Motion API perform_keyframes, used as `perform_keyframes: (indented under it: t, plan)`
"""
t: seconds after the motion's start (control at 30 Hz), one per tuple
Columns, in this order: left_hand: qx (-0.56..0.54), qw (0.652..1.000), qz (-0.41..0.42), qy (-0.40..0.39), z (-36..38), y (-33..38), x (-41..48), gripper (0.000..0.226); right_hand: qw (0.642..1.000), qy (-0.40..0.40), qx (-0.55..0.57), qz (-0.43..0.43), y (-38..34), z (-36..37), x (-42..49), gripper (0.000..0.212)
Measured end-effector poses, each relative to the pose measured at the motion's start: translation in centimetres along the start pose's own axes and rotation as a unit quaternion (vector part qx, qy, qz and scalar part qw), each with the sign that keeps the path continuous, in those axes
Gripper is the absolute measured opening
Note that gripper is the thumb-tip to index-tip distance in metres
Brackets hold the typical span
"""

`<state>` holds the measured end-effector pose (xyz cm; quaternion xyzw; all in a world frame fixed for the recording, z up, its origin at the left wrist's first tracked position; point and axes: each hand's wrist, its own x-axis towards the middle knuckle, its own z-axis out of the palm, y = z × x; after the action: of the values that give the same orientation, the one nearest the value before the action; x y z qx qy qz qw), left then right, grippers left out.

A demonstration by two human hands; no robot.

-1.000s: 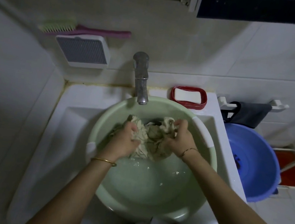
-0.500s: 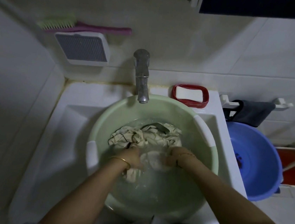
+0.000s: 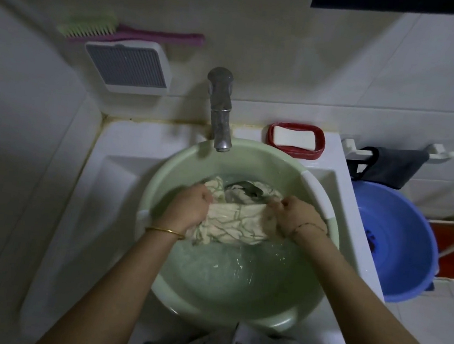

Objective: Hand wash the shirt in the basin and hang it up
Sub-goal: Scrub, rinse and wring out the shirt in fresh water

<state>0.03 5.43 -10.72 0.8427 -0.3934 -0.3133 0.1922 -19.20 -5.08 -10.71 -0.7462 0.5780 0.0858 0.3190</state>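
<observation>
We are gripping the shirt [image 3: 235, 223] with both fists, the left hand [image 3: 187, 208] clamped on one end and the right hand [image 3: 296, 219] on the other, cloth bunched between them over the far half of the basin [image 3: 181, 161]. The near half is showing open water. The tap [image 3: 221, 114] is overhanging the far rim, and our right wrist is sitting close to the right rim.

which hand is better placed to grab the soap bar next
Right, probably. The right hand grips the shirt on the side of the basin nearer the soap bar in its red dish; the left hand would have to cross over.
</observation>
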Motion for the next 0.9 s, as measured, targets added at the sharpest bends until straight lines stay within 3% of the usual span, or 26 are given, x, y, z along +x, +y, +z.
perform_keyframes:
  t: [0.07, 0.17, 0.27, 0.37, 0.5, 0.6, 0.67, 0.73, 0.77, 0.83, 0.9]
  plan:
    - [0.019, 0.994, -0.007, -0.107, 1.7, 0.1, -0.9, 0.019, 0.993, -0.014, -0.117, 0.011, 0.0, 1.8, 0.0, 0.036]
    - [0.063, 0.967, -0.017, -0.247, 4.9, 0.1, -2.0, 0.064, 0.989, -0.05, -0.136, 0.034, 0.0, 6.0, -0.1, 0.058]
    - [0.194, 0.945, -0.032, -0.262, 7.6, -0.5, -2.1, 0.095, 0.984, -0.034, -0.174, -0.016, 0.2, 9.2, -0.1, 0.076]
    - [0.243, 0.948, -0.032, -0.203, 8.3, -1.2, -1.3, 0.082, 0.988, -0.011, -0.147, -0.054, 1.1, 8.6, 1.2, 0.074]
    - [0.23, 0.959, -0.038, -0.164, 8.6, -2.2, -0.3, 0.065, 0.999, 0.015, -0.041, 0.023, -0.1, 7.5, 0.6, 0.082]
    - [0.211, 0.966, -0.009, -0.147, 8.2, -1.6, -0.5, 0.054, 1.0, 0.017, 0.001, 0.009, -0.3, 9.1, 0.2, 0.078]
    - [0.11, 0.983, -0.024, -0.145, 7.9, -1.2, -0.5, 0.056, 0.998, 0.017, 0.039, 0.039, -0.1, 9.0, 0.6, 0.076]
    - [-0.093, 0.978, -0.099, -0.158, 7.7, -0.7, -0.2, 0.042, 0.981, 0.043, 0.146, 0.124, -1.0, 8.2, 0.1, 0.065]
    - [-0.222, 0.95, -0.16, -0.152, 7.7, -0.7, 0.1, 0.035, 0.969, 0.049, 0.192, 0.146, -1.1, 8.2, 0.0, 0.06]
    - [-0.471, 0.827, -0.276, -0.134, 7.3, 0.4, -0.1, 0.019, 0.943, 0.05, 0.298, 0.138, -2.0, 7.8, -0.4, 0.055]
    - [-0.601, 0.734, -0.304, -0.089, 7.1, 1.6, -0.3, 0.025, 0.924, 0.068, 0.366, 0.091, -2.7, 7.0, -1.3, 0.039]
